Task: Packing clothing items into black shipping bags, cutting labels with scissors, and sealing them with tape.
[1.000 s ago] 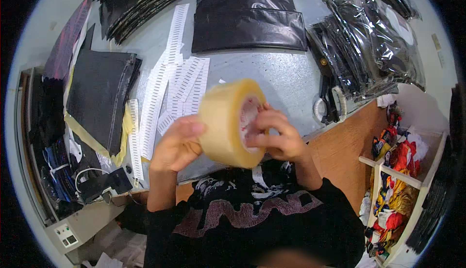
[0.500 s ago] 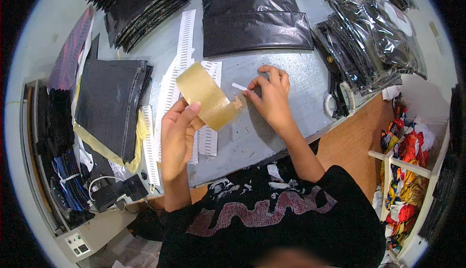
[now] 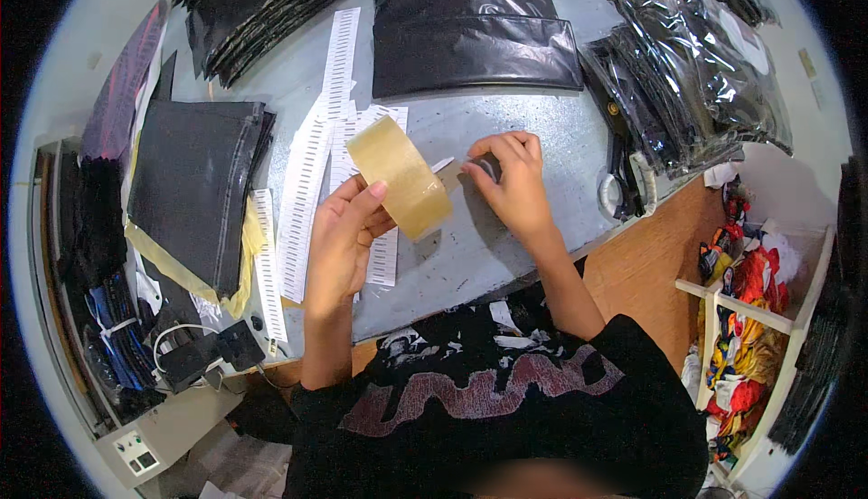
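Note:
In my left hand point(image 3: 344, 228) is a roll of tan packing tape point(image 3: 396, 178), its thumb on the rim and fingers underneath. To the right of the roll, my right hand point(image 3: 514, 178) is closed in a pinch. A short see-through strip of tape point(image 3: 457, 176) spans from the roll to its fingertips. Beside the strip shows a small white slip point(image 3: 442, 164); whether it touches the tape I cannot tell. Under and left of the roll, white printed label strips point(image 3: 303, 201) lie on the grey table point(image 3: 479, 246).
Black plastic packets point(image 3: 475, 51) lie at the back, with stacked packets point(image 3: 271, 15) farther left. Black-handled scissors point(image 3: 624, 169) rest beside glossy bagged packets point(image 3: 696, 74) at right. Folded dark fabric point(image 3: 194, 192) sits at left, near a black power adapter point(image 3: 240, 345). Shelves hold colourful cloth point(image 3: 746, 354).
The tape roll has shifted a little to the right in my left hand. My right fingertips have moved slightly right, and a strip of tape now shows between them and the roll.

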The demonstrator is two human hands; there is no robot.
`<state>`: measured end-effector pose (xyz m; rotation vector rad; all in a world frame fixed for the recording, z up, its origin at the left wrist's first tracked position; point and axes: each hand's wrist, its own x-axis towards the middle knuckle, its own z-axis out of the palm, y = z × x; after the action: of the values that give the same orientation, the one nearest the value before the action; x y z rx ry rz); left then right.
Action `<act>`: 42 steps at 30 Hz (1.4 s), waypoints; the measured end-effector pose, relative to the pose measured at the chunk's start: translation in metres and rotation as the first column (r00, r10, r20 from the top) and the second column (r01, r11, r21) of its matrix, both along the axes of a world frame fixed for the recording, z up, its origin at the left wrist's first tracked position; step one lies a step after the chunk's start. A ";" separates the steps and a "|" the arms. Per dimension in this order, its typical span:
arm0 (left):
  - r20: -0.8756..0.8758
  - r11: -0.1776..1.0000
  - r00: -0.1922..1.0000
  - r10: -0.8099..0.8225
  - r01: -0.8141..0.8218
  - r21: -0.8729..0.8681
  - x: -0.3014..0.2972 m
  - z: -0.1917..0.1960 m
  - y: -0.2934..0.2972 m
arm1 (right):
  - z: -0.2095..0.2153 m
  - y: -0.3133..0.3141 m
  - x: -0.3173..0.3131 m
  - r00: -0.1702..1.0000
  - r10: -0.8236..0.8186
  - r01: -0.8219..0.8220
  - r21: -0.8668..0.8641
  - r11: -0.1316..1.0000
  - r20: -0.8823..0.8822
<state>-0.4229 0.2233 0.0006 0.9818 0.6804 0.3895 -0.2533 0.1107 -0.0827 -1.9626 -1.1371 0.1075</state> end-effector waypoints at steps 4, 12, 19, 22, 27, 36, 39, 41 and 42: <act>-0.007 1.000 1.000 0.007 -0.007 0.017 -0.001 0.005 0.001 | 0.000 0.011 -0.003 0.998 0.024 -0.025 0.023 0.999 0.049; 0.032 0.997 0.999 0.021 -0.023 0.076 0.001 0.023 0.004 | 0.003 0.019 0.008 0.995 0.059 -0.054 -0.063 0.997 0.085; 0.051 0.990 0.994 -0.098 0.092 0.103 0.034 0.011 0.018 | 0.023 -0.012 0.014 0.994 -0.077 0.095 0.249 0.964 -0.080; 0.036 0.979 0.983 -0.181 0.177 0.097 0.047 0.005 0.016 | 0.038 -0.039 0.017 0.925 -0.192 0.036 0.429 0.903 0.328; 0.009 0.962 0.963 -0.271 0.270 0.044 0.063 -0.010 0.006 | 0.058 -0.060 0.016 0.813 -0.193 -0.081 0.435 0.897 0.549; 0.046 0.978 0.978 -0.205 0.206 -0.021 0.055 -0.019 0.011 | 0.073 -0.072 -0.004 0.795 -0.075 -0.164 0.334 0.928 0.602; 0.054 0.965 0.964 -0.262 0.262 -0.010 0.055 -0.016 0.011 | 0.070 -0.068 -0.004 0.808 -0.069 -0.176 0.352 0.919 0.585; 0.049 0.963 0.962 -0.269 0.270 0.000 0.057 -0.020 0.010 | 0.069 -0.066 -0.002 0.818 -0.076 -0.177 0.376 0.909 0.570; 0.044 0.960 0.959 -0.279 0.279 0.011 0.057 -0.020 0.010 | 0.071 -0.066 -0.001 0.884 -0.065 -0.144 0.403 0.904 0.463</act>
<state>-0.3657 0.2332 -0.0199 1.0542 0.4912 0.1637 -0.2538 0.0445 -0.0122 -1.5996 -1.3695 -0.5846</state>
